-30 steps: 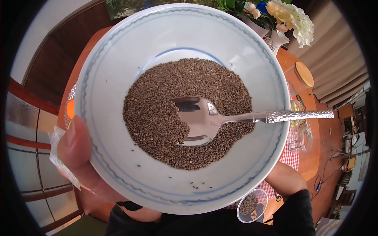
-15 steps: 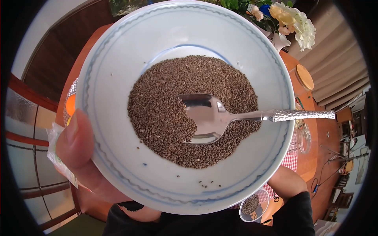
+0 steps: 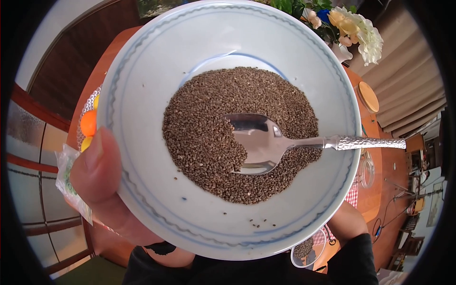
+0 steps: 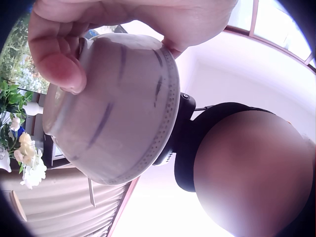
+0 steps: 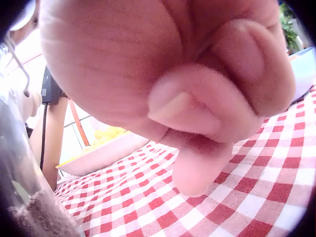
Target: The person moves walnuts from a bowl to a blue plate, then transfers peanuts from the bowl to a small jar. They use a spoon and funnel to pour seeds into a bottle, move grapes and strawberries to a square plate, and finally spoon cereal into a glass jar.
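Above the near edge of the tabletop [image 3: 100, 71], your left hand [image 3: 108, 192] grips the bowl [image 3: 285, 221]; likely slippery and breakable, it's best held from side and below. Your right hand [image 5: 182, 74] curls loosely, empty.

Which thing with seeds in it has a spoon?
The big white bowl in the left hand: a silver spoon rests in its seeds. The clear container near the bottom of the head view also holds seeds, but no spoon shows there.

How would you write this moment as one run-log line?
Left hand: holds bowl | bowl: dark seeds, spoon partly in them | right hand: nothing seen held, near checked cloth
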A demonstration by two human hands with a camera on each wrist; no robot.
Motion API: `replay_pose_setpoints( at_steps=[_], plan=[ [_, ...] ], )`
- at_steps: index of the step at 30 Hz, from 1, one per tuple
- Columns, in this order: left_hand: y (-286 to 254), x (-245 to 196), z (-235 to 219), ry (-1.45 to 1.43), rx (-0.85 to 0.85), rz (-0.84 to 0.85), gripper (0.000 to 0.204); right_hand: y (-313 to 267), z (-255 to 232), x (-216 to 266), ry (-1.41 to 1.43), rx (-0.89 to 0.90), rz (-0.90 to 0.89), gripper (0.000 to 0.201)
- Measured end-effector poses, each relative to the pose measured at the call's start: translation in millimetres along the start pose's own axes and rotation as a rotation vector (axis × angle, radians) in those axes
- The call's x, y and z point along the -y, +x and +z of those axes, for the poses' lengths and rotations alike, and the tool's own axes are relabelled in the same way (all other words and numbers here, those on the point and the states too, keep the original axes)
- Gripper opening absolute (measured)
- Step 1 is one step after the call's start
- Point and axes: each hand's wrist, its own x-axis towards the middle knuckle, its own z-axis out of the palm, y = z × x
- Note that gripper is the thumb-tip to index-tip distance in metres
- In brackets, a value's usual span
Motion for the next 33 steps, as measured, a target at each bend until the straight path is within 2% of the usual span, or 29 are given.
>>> replay_pose_setpoints(
  at_steps=[3, 5, 6, 8, 10, 13, 14, 16, 19, 20, 22, 23, 25, 28, 31, 32, 33],
  plan=[
    [3, -1, -2, -0.045, 0.089, -0.043, 0.068, 1, 4, 0, 0.008, 0.04, -0.001, 0.015],
    [4, -2, -3, -0.043, 0.078, -0.048, 0.069, -4, 16, -4, -0.023, 0.08, 0.026, 0.016],
    [4, -2, -3, -0.039, 0.068, -0.052, 0.069, -11, 26, -9, -0.037, -0.274, -0.064, 0.016],
    [3, -2, -9, 0.008, 0.092, -0.025, 0.061, -15, 30, -13, -0.05, -0.627, -0.155, 0.016],
    [2, -3, -12, 0.055, 0.118, 0.001, 0.056, -13, 23, -15, -0.127, -0.447, -0.107, 0.016],
    [2, -4, -10, 0.097, 0.109, 0.009, 0.056, -4, 9, -2, -0.25, -0.005, -0.001, 0.016],
    [2, -4, -6, 0.058, 0.043, 0.002, 0.061, -5, 8, 5, -0.288, 0.066, 0.017, 0.016],
    [2, -4, -4, 0.018, -0.022, -0.005, 0.068, -10, 8, 21, -0.353, 0.123, 0.037, 0.015],
    [3, -3, -7, 0.025, 0.049, -0.019, 0.069, -2, 1, 22, -0.406, 0.133, 0.046, 0.014],
    [3, -3, -11, 0.039, 0.116, -0.011, 0.063, -1, 2, 22, -0.405, 0.134, 0.046, 0.014],
    [3, -3, -13, 0.053, 0.183, -0.003, 0.058, 1, 5, 23, -0.303, 0.228, 0.056, 0.013],
    [2, -3, -13, 0.075, 0.151, 0.004, 0.058, -3, 10, 16, -0.304, 0.229, 0.056, 0.013],
    [2, -3, -10, 0.096, 0.119, 0.011, 0.058, -15, 21, -2, -0.255, -0.567, -0.384, 0.014],
    [3, -3, -1, -0.03, 0.095, -0.054, 0.067, -16, 20, 0, -0.257, -0.557, -0.36, 0.014],
    [4, -3, -4, -0.046, 0.078, -0.023, 0.066, -18, 35, -10, -0.227, -0.613, -0.314, 0.014],
    [6, -4, -5, -0.04, 0.01, 0.021, 0.066, -14, 27, -7, -0.23, -0.614, -0.315, 0.014],
    [6, -5, -6, -0.034, -0.06, 0.068, 0.066, -6, 11, -2, -0.128, -0.237, -0.108, 0.012]
  ],
)
